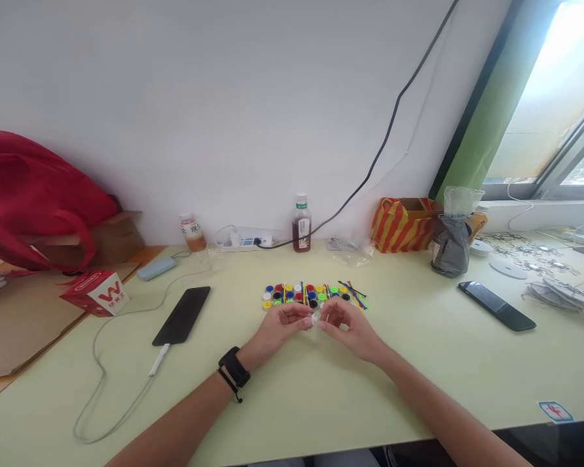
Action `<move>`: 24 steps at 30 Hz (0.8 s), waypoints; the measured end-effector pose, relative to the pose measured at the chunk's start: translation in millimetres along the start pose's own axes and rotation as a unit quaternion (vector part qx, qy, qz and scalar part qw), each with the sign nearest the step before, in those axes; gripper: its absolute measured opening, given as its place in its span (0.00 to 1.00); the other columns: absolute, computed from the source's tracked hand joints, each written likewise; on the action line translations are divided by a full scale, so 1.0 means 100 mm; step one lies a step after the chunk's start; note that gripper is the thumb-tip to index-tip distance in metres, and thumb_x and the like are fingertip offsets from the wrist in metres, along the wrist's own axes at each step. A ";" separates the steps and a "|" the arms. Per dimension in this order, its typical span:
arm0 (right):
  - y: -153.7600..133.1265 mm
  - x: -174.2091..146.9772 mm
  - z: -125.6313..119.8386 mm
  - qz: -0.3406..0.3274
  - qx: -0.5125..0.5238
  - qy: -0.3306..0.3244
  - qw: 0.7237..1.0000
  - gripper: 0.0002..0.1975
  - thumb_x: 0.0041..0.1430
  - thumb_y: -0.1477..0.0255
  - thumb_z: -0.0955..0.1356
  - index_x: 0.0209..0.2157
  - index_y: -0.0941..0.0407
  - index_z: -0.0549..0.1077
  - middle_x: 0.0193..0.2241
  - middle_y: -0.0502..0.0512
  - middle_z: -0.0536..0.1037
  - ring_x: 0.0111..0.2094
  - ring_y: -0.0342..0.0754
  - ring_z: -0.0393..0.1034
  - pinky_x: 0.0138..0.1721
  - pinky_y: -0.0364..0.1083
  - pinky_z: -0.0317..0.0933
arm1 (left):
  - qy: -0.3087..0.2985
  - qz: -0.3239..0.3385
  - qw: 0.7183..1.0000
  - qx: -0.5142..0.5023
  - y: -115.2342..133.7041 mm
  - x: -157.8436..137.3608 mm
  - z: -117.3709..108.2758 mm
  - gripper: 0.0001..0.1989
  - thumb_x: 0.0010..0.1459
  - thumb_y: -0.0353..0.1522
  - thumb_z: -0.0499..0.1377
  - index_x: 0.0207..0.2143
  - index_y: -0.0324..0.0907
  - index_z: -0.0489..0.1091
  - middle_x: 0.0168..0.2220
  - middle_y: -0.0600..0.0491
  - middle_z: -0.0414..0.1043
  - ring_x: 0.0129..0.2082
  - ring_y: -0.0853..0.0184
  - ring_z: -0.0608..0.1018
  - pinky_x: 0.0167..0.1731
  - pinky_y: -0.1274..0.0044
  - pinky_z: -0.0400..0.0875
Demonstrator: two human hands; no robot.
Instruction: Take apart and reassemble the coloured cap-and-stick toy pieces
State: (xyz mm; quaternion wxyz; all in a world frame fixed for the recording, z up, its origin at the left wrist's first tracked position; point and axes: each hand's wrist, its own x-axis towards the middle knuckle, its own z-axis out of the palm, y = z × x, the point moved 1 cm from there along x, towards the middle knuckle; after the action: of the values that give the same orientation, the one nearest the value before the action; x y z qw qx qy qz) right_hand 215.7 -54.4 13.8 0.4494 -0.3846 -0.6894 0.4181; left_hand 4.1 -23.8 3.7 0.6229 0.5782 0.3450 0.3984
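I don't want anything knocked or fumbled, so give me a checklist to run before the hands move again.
1. Small pale piece at the fingertips of the left hand and right hand: ok.
2. Piece's exact shape and alignment: cannot tell, too small and partly covered.
3. Coloured discs close by, just beyond the hands: ok.
4. Coloured sticks at the discs' right end lying uncrossed: not ok, they overlap.
5. Dark drink bottle upright, capped, apart from the hands: ok.
6. Charging cable clear of the left arm: ok.
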 end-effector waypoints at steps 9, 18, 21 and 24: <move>0.06 0.01 0.05 0.011 -0.047 -0.003 0.999 0.09 0.63 0.62 0.69 0.38 0.53 0.76 0.34 0.53 0.78 0.31 0.45 0.70 0.29 0.44 0.62 | -0.038 0.019 0.999 0.009 0.03 -0.03 0.05 0.16 0.55 0.36 0.71 0.45 0.40 0.78 0.43 0.45 0.81 0.42 0.61 0.82 0.48 0.69 0.75; 0.10 -0.02 0.02 -0.013 -0.004 0.039 0.999 0.30 0.63 0.64 0.69 0.65 0.49 0.61 0.40 0.54 0.77 0.29 0.44 0.69 0.31 0.45 0.67 | 0.000 0.044 0.999 0.032 0.04 -0.02 0.05 0.15 0.55 0.38 0.71 0.41 0.39 0.78 0.41 0.47 0.79 0.41 0.63 0.80 0.46 0.71 0.75; 0.08 -0.04 0.02 -0.014 0.017 0.057 0.998 0.33 0.64 0.62 0.69 0.67 0.48 0.56 0.42 0.54 0.75 0.28 0.42 0.67 0.31 0.46 0.67 | 0.002 0.048 0.998 0.031 0.08 -0.02 0.07 0.15 0.54 0.39 0.71 0.40 0.39 0.78 0.39 0.47 0.79 0.39 0.64 0.79 0.46 0.72 0.75; 0.06 -0.03 0.00 0.003 0.008 0.034 0.999 0.17 0.64 0.57 0.68 0.49 0.52 0.74 0.37 0.53 0.75 0.27 0.42 0.66 0.30 0.45 0.64 | 0.003 0.046 0.999 0.027 0.08 -0.03 0.07 0.16 0.53 0.40 0.72 0.39 0.39 0.78 0.38 0.48 0.79 0.38 0.64 0.79 0.46 0.71 0.75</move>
State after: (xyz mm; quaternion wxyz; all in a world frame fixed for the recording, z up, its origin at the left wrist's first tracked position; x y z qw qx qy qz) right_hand 218.0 -55.3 7.4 0.4744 -0.3964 -0.6695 0.4118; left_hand 8.6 -29.3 12.5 0.5869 0.6088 0.3310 0.4188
